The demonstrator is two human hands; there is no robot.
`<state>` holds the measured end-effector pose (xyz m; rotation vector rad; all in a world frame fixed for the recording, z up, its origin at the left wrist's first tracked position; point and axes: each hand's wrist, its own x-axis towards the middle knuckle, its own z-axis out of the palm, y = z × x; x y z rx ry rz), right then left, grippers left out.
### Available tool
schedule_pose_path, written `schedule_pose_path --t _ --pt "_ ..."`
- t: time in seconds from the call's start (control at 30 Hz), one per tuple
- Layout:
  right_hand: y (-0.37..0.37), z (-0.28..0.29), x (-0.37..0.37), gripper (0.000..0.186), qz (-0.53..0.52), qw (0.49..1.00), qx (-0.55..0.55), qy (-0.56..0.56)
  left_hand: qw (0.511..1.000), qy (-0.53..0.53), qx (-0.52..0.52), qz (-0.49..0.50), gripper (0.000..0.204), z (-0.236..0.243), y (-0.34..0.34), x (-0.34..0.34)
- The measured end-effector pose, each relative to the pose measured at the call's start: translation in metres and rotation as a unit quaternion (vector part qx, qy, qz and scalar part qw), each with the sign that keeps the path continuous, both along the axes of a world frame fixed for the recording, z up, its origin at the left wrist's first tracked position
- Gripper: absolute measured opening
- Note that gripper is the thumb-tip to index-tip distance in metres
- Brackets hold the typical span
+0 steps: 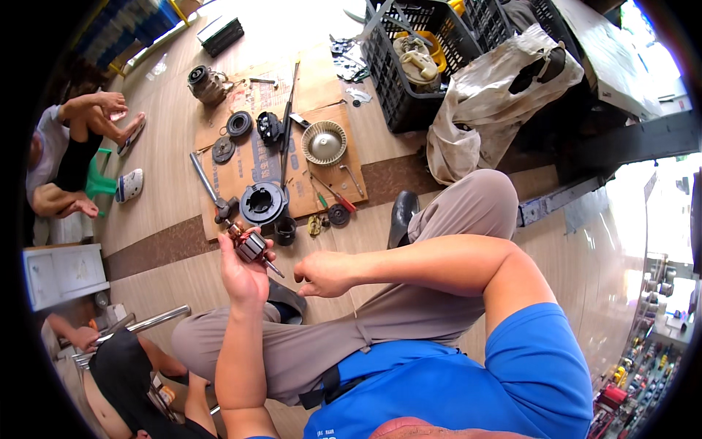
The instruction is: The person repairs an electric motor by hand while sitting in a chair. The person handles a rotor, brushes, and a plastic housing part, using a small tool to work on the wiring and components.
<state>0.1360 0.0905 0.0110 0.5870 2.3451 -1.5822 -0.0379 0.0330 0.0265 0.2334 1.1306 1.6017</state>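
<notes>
A small motor armature [252, 247], with copper windings, a laminated core and a thin shaft, rests in my left hand [245, 271]. My left fingers curl round it from below, palm up. Its shaft points toward my right hand [325, 274], which hovers close by with bent fingers and thumb apart, nothing visible between them. Just beyond the armature are a hammer [221, 210], a black round housing [263, 203] and a small black cup-shaped part [285, 234]. A red-handled screwdriver [343, 202], a green-handled screwdriver [321, 196] and a dark toothed disc [338, 215] lie to their right.
Flattened cardboard [208, 175] carries a silvery fan wheel [324, 143], a black ring [239, 124], a long dark rod [289, 110] and a motor body [208, 85]. A black crate [409, 110] and dirty white cloth [497, 102] stand far right. Two people sit at left, near a green stool [99, 183].
</notes>
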Motion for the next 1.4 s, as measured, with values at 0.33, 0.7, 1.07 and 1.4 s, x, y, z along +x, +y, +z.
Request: schedule_pose_path --t 0.33,0.7,1.07,1.4 --pt "-0.002 0.001 0.000 0.039 0.004 1.000 0.003 0.008 1.000 0.001 -0.006 0.000 0.042 -0.001 -0.002 -0.001" --pt "-0.002 -0.001 0.003 0.039 0.005 1.000 0.001 0.008 1.000 0.010 -0.012 -0.002 0.041 -0.003 -0.001 0.005" --pt "-0.002 -0.009 0.000 0.039 0.008 1.000 0.026 0.004 0.997 0.051 -0.009 -0.051 0.024 0.006 0.001 0.012" --pt "-0.001 0.000 -0.002 0.039 0.000 1.000 0.018 0.015 0.996 -0.052 0.020 -0.067 0.045 -0.001 -0.004 0.001"
